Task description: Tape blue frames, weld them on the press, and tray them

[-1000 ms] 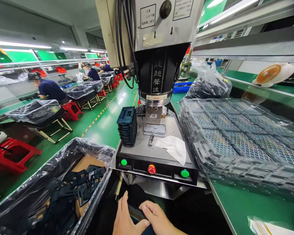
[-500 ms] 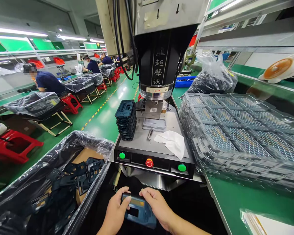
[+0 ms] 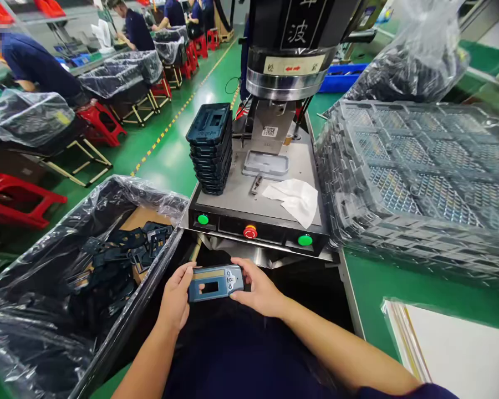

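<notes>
Green factory floor (image 3: 183, 155); steel ultrasonic welder (image 3: 283, 191) ahead

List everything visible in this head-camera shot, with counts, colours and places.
welding press head: one, black and steel, top centre
nest fixture: one, pale grey, on the press base
stacked frames: one stack, dark blue, left of the fixture
wipe: one, white, right of the fixture
green buttons: two, at the base front
red stop button: one, between them
lined bin: one, black liner, lower left, holding dark frames
wrapped mesh trays: one stack, grey, right
paper sheets: one stack, white, lower right
crate: one, blue, behind the press
stools: several, red, left
co-workers: several, navy tops, far left
blue plastic frame: one, held in both hands
left hand: on the frame's left end
right hand: on its right end
</notes>
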Motion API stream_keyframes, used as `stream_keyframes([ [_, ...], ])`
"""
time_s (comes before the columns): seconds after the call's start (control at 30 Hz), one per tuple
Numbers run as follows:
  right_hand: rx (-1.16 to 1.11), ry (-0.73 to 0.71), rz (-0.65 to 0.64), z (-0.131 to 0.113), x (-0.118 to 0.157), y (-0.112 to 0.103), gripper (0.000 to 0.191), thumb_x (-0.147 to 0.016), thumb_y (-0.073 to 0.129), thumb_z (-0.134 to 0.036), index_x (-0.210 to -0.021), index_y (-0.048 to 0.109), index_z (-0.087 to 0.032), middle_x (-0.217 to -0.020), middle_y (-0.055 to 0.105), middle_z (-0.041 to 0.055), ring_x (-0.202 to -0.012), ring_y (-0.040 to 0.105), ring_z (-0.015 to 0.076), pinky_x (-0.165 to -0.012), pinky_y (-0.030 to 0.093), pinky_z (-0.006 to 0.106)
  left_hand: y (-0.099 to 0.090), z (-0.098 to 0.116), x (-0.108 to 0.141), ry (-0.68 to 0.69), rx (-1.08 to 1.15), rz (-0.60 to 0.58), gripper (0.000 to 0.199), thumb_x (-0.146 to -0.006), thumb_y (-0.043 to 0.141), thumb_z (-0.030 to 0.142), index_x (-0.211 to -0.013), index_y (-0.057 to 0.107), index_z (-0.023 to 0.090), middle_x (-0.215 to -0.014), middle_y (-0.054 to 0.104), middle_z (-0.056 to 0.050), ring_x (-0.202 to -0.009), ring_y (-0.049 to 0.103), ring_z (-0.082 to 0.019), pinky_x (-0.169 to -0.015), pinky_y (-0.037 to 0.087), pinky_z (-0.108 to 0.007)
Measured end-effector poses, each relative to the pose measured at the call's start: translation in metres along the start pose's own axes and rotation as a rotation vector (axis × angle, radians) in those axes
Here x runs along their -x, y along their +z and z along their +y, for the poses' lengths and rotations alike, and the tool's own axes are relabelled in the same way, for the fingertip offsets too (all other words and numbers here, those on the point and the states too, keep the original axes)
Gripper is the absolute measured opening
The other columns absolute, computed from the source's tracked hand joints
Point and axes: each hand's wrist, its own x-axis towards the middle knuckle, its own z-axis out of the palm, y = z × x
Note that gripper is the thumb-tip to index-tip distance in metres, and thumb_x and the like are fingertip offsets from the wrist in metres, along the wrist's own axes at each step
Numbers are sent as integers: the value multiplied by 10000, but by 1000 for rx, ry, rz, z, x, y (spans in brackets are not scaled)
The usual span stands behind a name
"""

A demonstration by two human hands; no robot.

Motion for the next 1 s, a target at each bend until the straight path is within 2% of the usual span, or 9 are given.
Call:
stream_keyframes([
  [0.17, 172, -74, -42, 1, 0, -4, 798, -667, 743, -202, -1389, 407, -242, -1305, 461, 106, -1110, 515, 237, -895, 488, 385, 3, 4, 2, -4, 60, 19, 600, -660, 758, 545, -1083, 621, 142, -872, 674, -37, -612, 616, -130, -551, 484, -243],
  [0.3, 216, -101, -56, 3, 0, -4, 806, -689, 723, -201, -1417, 377, -233, -1346, 441, 122, -1176, 485, 263, -911, 483, 396, 4, 5, 2, 0, 71, 17, 562, -683, 743, 538, -1066, 615, 147, -800, 657, -12, -589, 607, -127, -535, 476, -238],
  [0.5, 267, -132, -70, 3, 0, -4, 805, -703, 696, -168, -1430, 357, -232, -1381, 419, 126, -1171, 492, 251, -881, 507, 374, 0, 2, 0, 21, 84, 20, 517, -696, 746, 518, -1050, 627, 160, -971, 678, -48, -668, 629, -138, -573, 492, -247],
  [0.77, 322, -163, -80, 0, 2, -4, 802, -722, 682, -172, -1444, 338, -228, -1418, 396, 138, -1248, 456, 287, -1022, 437, 463, 0, 3, 1, 26, 98, 13, 488, -695, 754, 505, -1031, 642, 169, -973, 673, -38, -725, 624, -137, -620, 509, -240],
  [1.0, 440, -223, -111, 2, -1, -9, 852, -725, 714, -267, -1465, 295, -208, -1461, 369, 147, -1337, 393, 283, -1100, 372, 455, 1, 5, 1, -38, 109, 34, 554, -610, 807, 512, -1014, 652, 166, -859, 671, -12, -610, 609, -126, -547, 508, -234],
])
